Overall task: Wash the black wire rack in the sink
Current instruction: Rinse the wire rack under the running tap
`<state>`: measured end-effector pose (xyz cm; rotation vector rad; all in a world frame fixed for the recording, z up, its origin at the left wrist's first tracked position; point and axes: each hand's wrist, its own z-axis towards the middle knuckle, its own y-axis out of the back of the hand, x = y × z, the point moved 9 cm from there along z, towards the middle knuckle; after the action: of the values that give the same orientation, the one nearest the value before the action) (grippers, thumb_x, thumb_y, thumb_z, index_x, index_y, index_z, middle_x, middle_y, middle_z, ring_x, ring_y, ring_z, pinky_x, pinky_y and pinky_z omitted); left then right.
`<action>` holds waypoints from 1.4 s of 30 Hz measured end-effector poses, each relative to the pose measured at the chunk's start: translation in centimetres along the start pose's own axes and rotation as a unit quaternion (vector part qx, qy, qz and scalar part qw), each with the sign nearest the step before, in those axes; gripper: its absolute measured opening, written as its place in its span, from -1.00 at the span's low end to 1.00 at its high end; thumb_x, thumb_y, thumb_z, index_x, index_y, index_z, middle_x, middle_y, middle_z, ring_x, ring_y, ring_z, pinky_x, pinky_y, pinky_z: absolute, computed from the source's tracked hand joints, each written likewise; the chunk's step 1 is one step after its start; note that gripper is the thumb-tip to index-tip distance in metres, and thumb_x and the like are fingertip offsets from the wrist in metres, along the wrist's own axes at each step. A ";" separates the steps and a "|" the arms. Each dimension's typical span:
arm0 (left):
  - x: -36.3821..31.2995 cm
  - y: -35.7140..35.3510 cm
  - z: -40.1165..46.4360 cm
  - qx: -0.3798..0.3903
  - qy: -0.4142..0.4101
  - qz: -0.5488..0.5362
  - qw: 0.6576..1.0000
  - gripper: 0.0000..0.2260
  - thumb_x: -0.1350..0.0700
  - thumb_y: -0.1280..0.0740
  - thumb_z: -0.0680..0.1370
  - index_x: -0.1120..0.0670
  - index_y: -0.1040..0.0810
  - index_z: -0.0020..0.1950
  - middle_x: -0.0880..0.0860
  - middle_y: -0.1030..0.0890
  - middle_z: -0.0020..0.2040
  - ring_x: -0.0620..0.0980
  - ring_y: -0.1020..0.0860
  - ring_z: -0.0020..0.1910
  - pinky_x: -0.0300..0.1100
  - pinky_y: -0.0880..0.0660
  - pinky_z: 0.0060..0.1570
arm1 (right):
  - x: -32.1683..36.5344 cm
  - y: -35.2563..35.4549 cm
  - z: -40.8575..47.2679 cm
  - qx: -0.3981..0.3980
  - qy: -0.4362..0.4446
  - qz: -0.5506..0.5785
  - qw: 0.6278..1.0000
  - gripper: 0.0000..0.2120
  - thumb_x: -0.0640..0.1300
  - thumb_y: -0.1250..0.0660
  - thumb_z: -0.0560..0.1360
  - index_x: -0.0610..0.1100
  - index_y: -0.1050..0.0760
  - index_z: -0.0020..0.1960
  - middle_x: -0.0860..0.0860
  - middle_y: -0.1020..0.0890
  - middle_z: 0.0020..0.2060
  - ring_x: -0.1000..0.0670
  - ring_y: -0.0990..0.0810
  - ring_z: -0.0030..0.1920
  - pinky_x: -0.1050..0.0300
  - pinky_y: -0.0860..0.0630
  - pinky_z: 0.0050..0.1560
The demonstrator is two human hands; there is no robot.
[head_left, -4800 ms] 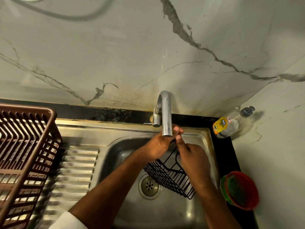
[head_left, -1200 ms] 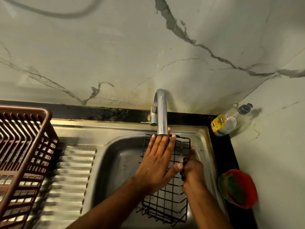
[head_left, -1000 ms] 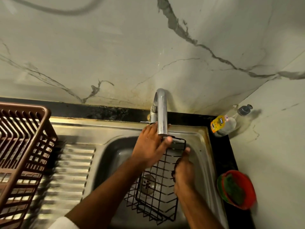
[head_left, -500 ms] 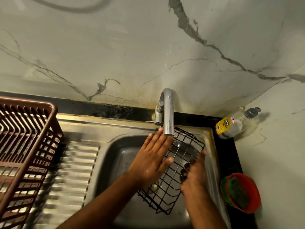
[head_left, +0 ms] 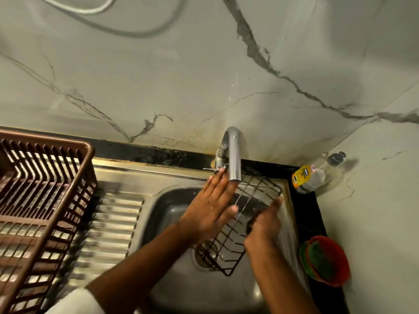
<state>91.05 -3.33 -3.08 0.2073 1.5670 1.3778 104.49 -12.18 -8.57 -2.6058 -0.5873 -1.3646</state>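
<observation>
1. Two hands on rack (head_left: 240, 225), which sits tilted in sink (head_left: 167, 214) under tap (head_left: 234, 155).
2. Left hand (head_left: 210, 211): fingers straight, flat, palm pressing rack's wires.
3. Right hand (head_left: 264, 225): fingers curled, gripping rack's right edge; motion blur hides finger detail.

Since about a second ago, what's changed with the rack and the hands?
The rack went from lying square in the sink to tilted, its far end up and to the right under the tap. The left hand gripped its top edge for a moment and is now flat on the wires again. The right hand kept its grip on the right edge. Basket, bottle and red bowl unchanged.
</observation>
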 end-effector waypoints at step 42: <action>4.8 -2.4 -8.8 -0.055 0.383 -0.508 0.769 -0.76 0.36 -0.16 0.58 0.19 -0.59 0.09 0.07 -0.66 -0.25 -0.09 -0.62 -0.30 -0.18 -0.58 -0.28 | -1.2 -9.6 -9.5 0.344 0.216 -0.337 0.849 -0.70 0.09 -0.24 0.65 0.12 -0.54 0.36 0.04 -0.59 0.21 0.09 -0.58 0.20 0.00 -0.53 0.31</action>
<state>83.23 -6.64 -9.02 -1.2688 1.7516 0.6308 92.79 -6.61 -4.60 -1.4934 -1.6330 -1.4429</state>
